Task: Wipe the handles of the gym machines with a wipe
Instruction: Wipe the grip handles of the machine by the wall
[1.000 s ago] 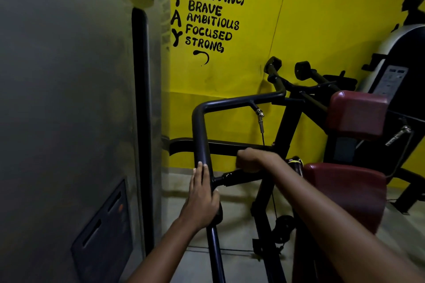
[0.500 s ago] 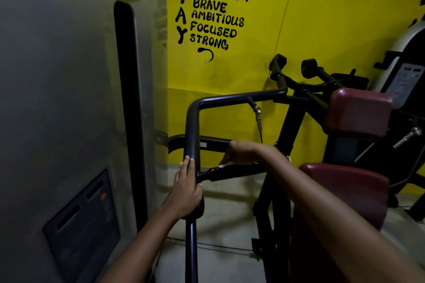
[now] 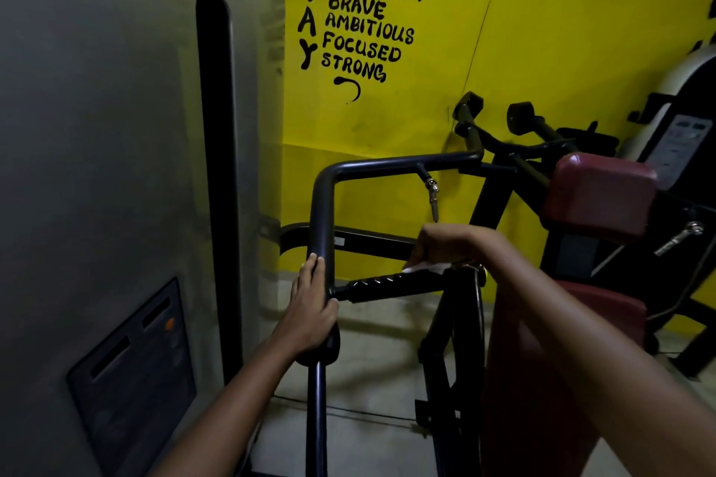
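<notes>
A black ribbed handle (image 3: 383, 283) juts sideways from the upright of a bent dark tube frame (image 3: 324, 205). My right hand (image 3: 453, 244) is closed over the handle's right end, pressing a white wipe (image 3: 424, 267) onto it; only a strip of the wipe shows under the fingers. My left hand (image 3: 312, 310) wraps the upright tube just below where the handle joins it. Two more black grips (image 3: 470, 105) stick up farther back by the yellow wall.
A grey weight-stack cover (image 3: 116, 166) with a dark slot fills the left. Dark red pads (image 3: 600, 194) of the machine stand at the right, a seat pad lower down. A cable clip (image 3: 433, 194) hangs from the top tube. Another machine sits at the far right.
My right hand slid along the handle toward its right end, baring the ribbed grip and showing the wipe. My left hand keeps its hold on the upright tube.
</notes>
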